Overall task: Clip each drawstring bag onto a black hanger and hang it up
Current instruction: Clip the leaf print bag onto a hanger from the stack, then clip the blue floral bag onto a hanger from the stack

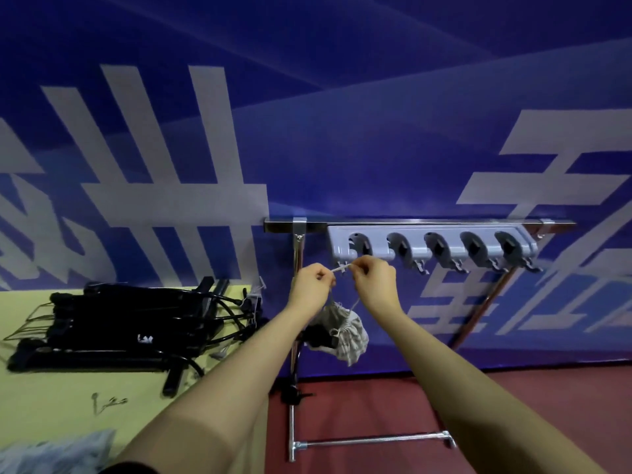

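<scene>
Hangers (113, 323), black and heaped in a loose pile, lay on the yellow desk (51, 398) at the far left, well apart from both hands; a small metal hook (96, 403) lay nearer on the desk, and pale cloth (58, 451) showed at its bottom-left corner. Right of the pile, the left hand (312, 287) was curled, pinching one end of a white drawstring (342, 268). The right hand (374, 280), just beside it, pinched the other end with bent fingers, the cord stretched taut between them. Below the two hands hung the striped drawstring bag (347, 331), dangling by its cords against a dark clip-like part, too blurred to name. Directly above the hands sat the first slot of a grey wall holder (431, 248) with five round clamps, fixed on a metal rail (410, 222). The rack's upright post (297, 302) stood just behind the left wrist. Rightward, red floor (376, 405) and blue banner wall (376, 148) lay open.
</scene>
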A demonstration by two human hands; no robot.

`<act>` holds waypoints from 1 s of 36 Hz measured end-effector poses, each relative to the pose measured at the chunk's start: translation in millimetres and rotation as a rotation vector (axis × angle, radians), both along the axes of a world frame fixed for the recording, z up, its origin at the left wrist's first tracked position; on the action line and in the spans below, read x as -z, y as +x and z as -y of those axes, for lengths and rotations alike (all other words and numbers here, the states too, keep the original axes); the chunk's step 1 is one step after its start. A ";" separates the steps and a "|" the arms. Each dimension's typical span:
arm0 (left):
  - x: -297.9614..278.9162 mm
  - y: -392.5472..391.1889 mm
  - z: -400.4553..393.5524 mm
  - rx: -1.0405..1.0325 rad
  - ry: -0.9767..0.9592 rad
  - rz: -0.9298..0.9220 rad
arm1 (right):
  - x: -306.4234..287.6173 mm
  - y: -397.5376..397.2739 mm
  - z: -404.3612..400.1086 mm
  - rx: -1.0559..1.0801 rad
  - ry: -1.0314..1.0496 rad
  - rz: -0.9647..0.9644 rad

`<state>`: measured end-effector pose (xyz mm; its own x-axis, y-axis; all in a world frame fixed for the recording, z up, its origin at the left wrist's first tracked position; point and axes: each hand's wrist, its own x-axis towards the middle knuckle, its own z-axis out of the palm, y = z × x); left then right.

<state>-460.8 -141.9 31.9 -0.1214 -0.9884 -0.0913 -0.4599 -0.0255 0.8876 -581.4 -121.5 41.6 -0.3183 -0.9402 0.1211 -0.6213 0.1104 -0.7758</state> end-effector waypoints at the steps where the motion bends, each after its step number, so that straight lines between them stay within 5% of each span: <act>1: 5.1 -0.9 5.4 -0.004 0.011 0.017 | 5.5 -0.8 5.7 -0.002 0.027 -0.021; 17: 23.6 2.9 14.7 0.066 0.040 0.185 | 33.4 -3.1 1.7 -0.008 0.234 -0.052; 36: 4.4 120.1 -91.4 -0.252 0.023 0.293 | 31.5 95.3 -45.1 -0.396 0.153 0.085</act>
